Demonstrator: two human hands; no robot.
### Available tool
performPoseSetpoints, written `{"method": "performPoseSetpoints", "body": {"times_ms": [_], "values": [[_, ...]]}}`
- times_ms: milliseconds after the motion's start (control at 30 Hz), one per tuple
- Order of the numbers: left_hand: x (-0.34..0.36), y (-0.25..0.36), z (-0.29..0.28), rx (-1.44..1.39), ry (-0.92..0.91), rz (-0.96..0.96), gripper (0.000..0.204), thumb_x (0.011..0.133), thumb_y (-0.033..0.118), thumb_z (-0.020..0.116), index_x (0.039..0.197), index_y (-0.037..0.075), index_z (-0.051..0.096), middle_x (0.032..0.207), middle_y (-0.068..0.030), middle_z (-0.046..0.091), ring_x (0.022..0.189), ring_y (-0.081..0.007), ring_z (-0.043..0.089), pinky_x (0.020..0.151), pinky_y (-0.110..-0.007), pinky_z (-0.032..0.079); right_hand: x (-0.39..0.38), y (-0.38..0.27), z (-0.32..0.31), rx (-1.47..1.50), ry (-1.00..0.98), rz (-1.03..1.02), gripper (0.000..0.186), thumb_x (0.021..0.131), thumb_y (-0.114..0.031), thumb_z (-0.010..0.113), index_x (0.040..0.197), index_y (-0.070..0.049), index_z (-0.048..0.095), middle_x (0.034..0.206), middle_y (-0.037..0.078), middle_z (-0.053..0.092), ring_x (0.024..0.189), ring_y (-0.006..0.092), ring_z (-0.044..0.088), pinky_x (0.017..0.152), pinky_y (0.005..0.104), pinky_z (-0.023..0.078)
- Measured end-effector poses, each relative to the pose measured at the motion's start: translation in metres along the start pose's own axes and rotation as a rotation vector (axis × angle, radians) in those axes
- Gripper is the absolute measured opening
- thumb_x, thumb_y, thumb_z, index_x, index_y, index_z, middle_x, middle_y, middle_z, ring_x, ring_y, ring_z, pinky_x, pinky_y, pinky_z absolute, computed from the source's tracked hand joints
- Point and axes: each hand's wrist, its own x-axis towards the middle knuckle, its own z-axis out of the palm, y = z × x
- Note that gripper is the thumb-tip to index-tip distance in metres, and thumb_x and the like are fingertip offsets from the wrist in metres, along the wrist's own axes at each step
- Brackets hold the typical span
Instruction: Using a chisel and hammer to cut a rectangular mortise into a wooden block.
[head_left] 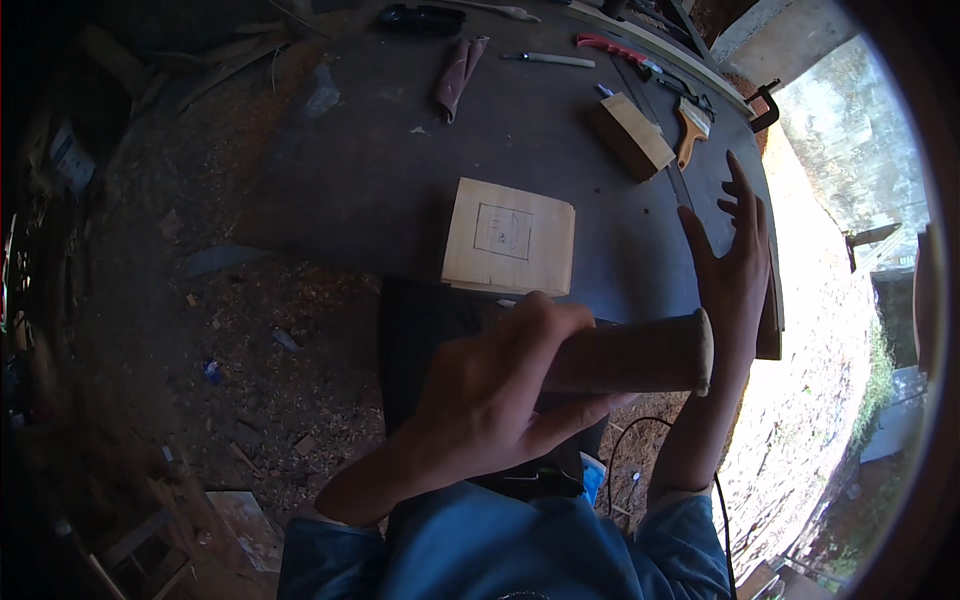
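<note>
My left hand (490,385) grips a dark wooden cylindrical piece (630,355) with a flared end, held sideways near the table's front edge. My right hand (735,240) is open with spread fingers over the right side of the dark table (350,180), near a paintbrush (692,130). A pale wooden board (540,240) marked with pencilled squares lies at the table's front. Behind it to the right is a wooden block (630,135).
A red-handled tool (600,42), a chisel-like tool (560,60), a rolled brown cloth (460,80) and a black object (420,17) lie toward the back. A black clamp (765,105) grips the right rail. Wood shavings and scraps cover the ground (250,340) at left.
</note>
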Motion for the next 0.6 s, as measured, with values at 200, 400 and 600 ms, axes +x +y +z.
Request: {"method": "performPoseSetpoints", "body": {"times_ms": [200,400,600], "values": [[0.032,0.016,0.056,0.092,0.098,0.266,0.048,0.089,0.037,0.077,0.118,0.007,0.054,0.091,-0.0071,0.061,0.065,-0.0168,0.067,0.053,-0.029,0.060,-0.044,0.100,-0.029,-0.277,0.032,0.262,0.061,0.094,-0.029,0.069,0.149,-0.017,0.046,0.133,0.017,0.058,0.127,0.0364,0.055,0.107,0.0503,0.045],[0.095,-0.006,0.092,0.099,0.328,0.485,0.041,0.086,0.029,0.074,0.113,0.004,0.058,0.089,-0.0098,0.060,0.063,-0.0195,0.066,0.048,-0.031,0.053,-0.075,0.175,-0.018,-0.618,-0.058,-0.040,0.058,0.097,-0.035,0.060,0.149,-0.015,0.043,0.137,0.023,0.053,0.126,0.0444,0.050,0.106,0.0548,0.040],[0.106,-0.019,0.088,0.136,0.391,0.405,0.043,0.087,0.037,0.075,0.113,0.006,0.061,0.090,-0.0098,0.063,0.065,-0.0207,0.069,0.051,-0.034,0.055,-0.053,0.186,-0.013,-0.605,-0.265,0.202,0.052,0.103,-0.026,0.043,0.154,-0.020,0.037,0.153,0.013,0.045,0.134,0.0372,0.047,0.107,0.0497,0.044]]}}
